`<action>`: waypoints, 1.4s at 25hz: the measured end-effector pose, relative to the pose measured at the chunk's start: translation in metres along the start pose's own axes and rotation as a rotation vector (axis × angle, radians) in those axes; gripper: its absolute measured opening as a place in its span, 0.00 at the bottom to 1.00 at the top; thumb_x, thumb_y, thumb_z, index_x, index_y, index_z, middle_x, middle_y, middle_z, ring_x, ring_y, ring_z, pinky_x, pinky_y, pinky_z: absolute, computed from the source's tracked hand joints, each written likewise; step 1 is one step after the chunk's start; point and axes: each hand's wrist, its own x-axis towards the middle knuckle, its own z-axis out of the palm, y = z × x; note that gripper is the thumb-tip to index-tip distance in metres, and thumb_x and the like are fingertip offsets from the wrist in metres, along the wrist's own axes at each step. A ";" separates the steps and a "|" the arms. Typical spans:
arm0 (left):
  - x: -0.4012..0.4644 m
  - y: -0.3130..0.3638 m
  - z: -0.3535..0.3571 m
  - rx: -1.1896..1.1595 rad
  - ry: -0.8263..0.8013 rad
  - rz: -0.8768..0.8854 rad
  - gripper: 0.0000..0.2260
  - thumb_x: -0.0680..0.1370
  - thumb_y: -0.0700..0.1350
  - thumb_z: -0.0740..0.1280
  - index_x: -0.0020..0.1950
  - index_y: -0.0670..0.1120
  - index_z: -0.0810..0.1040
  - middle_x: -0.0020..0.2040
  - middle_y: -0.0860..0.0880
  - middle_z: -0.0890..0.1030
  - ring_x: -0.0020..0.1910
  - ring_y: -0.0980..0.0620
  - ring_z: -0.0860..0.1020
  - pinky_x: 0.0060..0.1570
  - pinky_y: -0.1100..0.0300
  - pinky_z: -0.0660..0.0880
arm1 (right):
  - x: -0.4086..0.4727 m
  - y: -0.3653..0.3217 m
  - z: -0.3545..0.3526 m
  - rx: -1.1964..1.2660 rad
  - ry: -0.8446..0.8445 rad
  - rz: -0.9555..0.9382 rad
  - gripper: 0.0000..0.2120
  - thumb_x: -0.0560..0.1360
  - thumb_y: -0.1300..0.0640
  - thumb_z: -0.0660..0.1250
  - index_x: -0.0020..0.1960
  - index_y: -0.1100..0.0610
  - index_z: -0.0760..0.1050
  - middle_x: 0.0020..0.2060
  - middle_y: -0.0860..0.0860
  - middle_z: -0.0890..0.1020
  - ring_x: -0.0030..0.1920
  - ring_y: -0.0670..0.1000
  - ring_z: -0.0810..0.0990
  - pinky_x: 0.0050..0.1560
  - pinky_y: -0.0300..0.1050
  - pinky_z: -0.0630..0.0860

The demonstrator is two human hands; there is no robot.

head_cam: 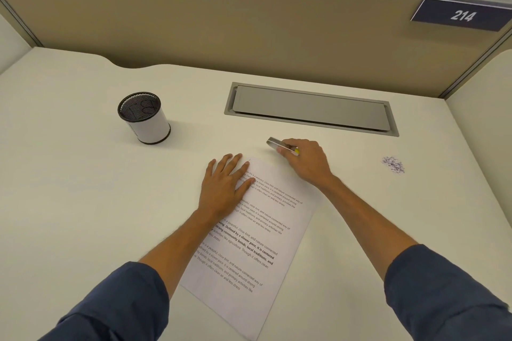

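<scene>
A printed sheet (pixel 257 243) is laid flat on the pale desk (pixel 83 188), turned at a slant so that its top edge points away and slightly left. It is covered in several blocks of black text, one of them in bold.

The left hand (pixel 224 183) is spread flat on the sheet's upper left corner. Its fingers are straight and slightly fanned, and the palm is pressed down partly on the paper and partly on the desk beside it. The forearm is laid across the sheet's left edge.

The right hand (pixel 307 158) is held just beyond the sheet's top right corner, apart from the left hand. Its fingers are curled round a small silver tool (pixel 277 145) with a yellow part showing under the knuckles. The tool's metal end is pointed left, just past the sheet's top edge and close to the desk. What kind of tool it is cannot be told, nor whether it touches the paper.

A black mesh pen cup (pixel 144 117) with a white wrap is stood well to the upper left of the sheet. A grey cable hatch (pixel 310 108) is set into the desk beyond the sheet's top. A little heap of paper scraps (pixel 393 165) is seen well to the right of the sheet. A dark plate marked 214 (pixel 462 15) is fixed to the tan partition (pixel 221 22) far behind the sheet. Both forearms are bare below rolled blue sleeves (pixel 443 291).
</scene>
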 end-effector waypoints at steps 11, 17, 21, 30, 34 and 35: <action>-0.002 0.000 0.001 -0.094 0.035 -0.046 0.26 0.79 0.63 0.54 0.70 0.52 0.75 0.74 0.51 0.69 0.75 0.50 0.63 0.74 0.44 0.56 | 0.013 0.015 0.028 -0.186 0.237 0.050 0.16 0.78 0.59 0.61 0.64 0.53 0.76 0.60 0.53 0.77 0.59 0.57 0.73 0.54 0.51 0.66; -0.003 0.018 0.005 -0.110 0.030 -0.214 0.29 0.76 0.67 0.51 0.69 0.53 0.75 0.75 0.53 0.68 0.77 0.51 0.61 0.75 0.43 0.51 | 0.007 0.004 0.035 0.033 0.322 0.167 0.24 0.72 0.56 0.69 0.67 0.55 0.72 0.54 0.52 0.80 0.54 0.55 0.78 0.55 0.49 0.72; -0.003 0.031 0.006 -0.113 0.040 -0.306 0.30 0.75 0.68 0.51 0.67 0.53 0.77 0.75 0.53 0.68 0.77 0.51 0.60 0.75 0.44 0.49 | 0.011 -0.009 0.035 0.110 0.333 0.282 0.26 0.69 0.55 0.71 0.66 0.56 0.73 0.52 0.52 0.81 0.51 0.54 0.80 0.49 0.44 0.72; -0.007 0.031 0.006 -0.094 0.044 -0.286 0.31 0.76 0.68 0.52 0.68 0.51 0.77 0.75 0.52 0.69 0.77 0.50 0.60 0.75 0.43 0.50 | 0.023 -0.022 0.037 0.092 0.292 0.382 0.23 0.69 0.50 0.72 0.60 0.59 0.73 0.54 0.54 0.78 0.52 0.57 0.77 0.45 0.45 0.68; -0.009 0.030 0.005 -0.087 0.009 -0.269 0.33 0.75 0.69 0.50 0.71 0.52 0.73 0.76 0.52 0.66 0.78 0.51 0.58 0.76 0.44 0.48 | 0.012 -0.024 0.036 0.034 0.374 0.173 0.19 0.73 0.47 0.68 0.60 0.57 0.75 0.54 0.52 0.77 0.51 0.53 0.77 0.50 0.48 0.74; -0.011 0.029 0.004 -0.089 0.005 -0.263 0.33 0.75 0.69 0.49 0.71 0.52 0.73 0.77 0.52 0.65 0.78 0.51 0.57 0.76 0.44 0.48 | 0.005 -0.025 0.038 0.030 0.365 0.073 0.17 0.74 0.49 0.67 0.59 0.56 0.76 0.53 0.51 0.78 0.51 0.51 0.77 0.51 0.47 0.74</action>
